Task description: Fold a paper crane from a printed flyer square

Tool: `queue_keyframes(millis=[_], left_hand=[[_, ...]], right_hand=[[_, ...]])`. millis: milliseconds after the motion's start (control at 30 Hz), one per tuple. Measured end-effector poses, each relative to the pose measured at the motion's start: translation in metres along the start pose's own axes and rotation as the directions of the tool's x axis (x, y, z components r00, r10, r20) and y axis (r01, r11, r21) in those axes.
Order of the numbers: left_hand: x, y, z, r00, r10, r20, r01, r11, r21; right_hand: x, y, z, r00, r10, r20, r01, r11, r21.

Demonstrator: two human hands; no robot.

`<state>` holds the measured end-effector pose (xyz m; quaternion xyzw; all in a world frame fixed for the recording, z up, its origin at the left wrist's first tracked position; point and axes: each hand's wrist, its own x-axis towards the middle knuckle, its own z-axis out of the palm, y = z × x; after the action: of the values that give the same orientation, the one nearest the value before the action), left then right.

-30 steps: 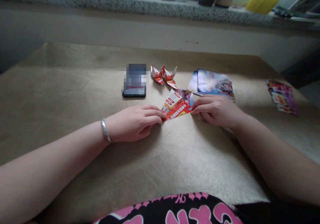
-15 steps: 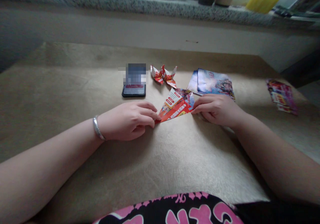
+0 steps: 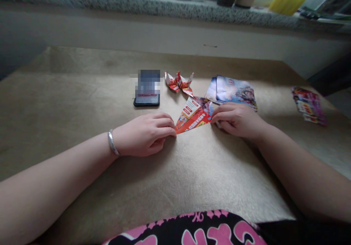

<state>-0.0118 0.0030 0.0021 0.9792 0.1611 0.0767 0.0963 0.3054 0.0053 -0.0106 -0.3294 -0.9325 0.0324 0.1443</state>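
A folded sheet of printed paper (image 3: 193,117), red with white and coloured patches, lies on the table between my hands, its narrow point toward the left. The curled fingertips of my left hand (image 3: 150,132) press at that narrow tip. At the wide right end, my right hand (image 3: 237,119) pinches the paper's edge between thumb and fingers. Just beyond the paper stand folded red-and-white origami pieces (image 3: 179,83) with upright points. The undersides of both hands' fingers are partly hidden.
A phone (image 3: 147,91) lies left of the origami. Blue printed sheets (image 3: 236,90) are stacked behind my right hand, and pink-red printed papers (image 3: 309,105) rest farther right on the table (image 3: 82,80). Behind the table runs a stone sill (image 3: 164,6) with bottles and a yellow item.
My left hand has shifted slightly right and down along the paper's narrow tip. My right hand stays at the wide end, and the paper has barely moved.
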Motion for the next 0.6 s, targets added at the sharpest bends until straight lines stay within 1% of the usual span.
queue_keyframes(millis=[267,467,600], left_hand=[[-0.0001,-0.0004,-0.0043,0.999,0.009,0.037,-0.008,0.999,-0.040],[0.0002,-0.0007,-0.0056,0.999,0.011,0.042,-0.008,0.997,-0.081],[-0.0014,-0.0040,-0.0042,1.000,0.008,0.022,-0.004,0.988,-0.151]], right_hand=[[-0.0018,0.0018,-0.0004,1.000,-0.007,-0.030,0.007,1.000,-0.019],[-0.0030,0.0039,-0.0026,1.000,0.010,0.018,-0.009,0.999,-0.043],[-0.0038,0.0064,-0.0046,0.999,0.014,0.031,-0.011,0.998,-0.070]])
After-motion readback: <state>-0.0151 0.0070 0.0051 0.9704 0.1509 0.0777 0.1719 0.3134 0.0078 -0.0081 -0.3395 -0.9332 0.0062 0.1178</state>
